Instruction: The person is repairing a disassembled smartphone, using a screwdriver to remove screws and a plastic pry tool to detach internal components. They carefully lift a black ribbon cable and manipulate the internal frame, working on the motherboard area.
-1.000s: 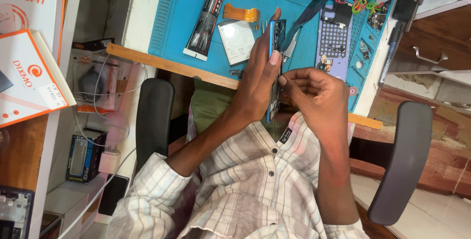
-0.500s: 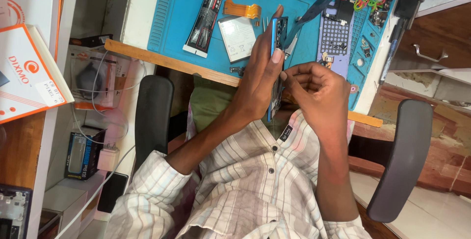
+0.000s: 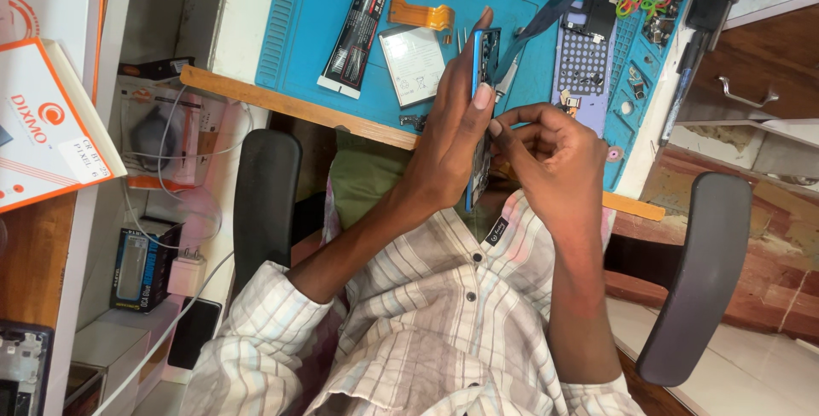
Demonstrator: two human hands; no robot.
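While I sit at the bench, my left hand (image 3: 448,147) grips a blue phone (image 3: 478,117) edge-on, fingers wrapped round its back and the thumb pressed flat against the near edge, holding it upright above the lip of the blue work mat (image 3: 299,32). The phone's long axis runs from my chest up toward the mat, so only its thin blue side faces the camera, and whether the back is open I cannot tell. My right hand (image 3: 546,147) sits just beside it on the right, its fingers curled together with the tips drawn into a pinch at the phone's edge, touching or nearly touching my left thumb; whether anything small is held in that pinch is hidden. The left hand carries the phone; the right is the one nearer its exposed edge, so any work on that edge comes in from the right side, across the short axis. On the mat beyond lie a black glue tube (image 3: 358,28), a pale rectangular battery (image 3: 414,64), an orange flex cable (image 3: 420,15) and a grey screw tray (image 3: 584,66), all well apart from my hands
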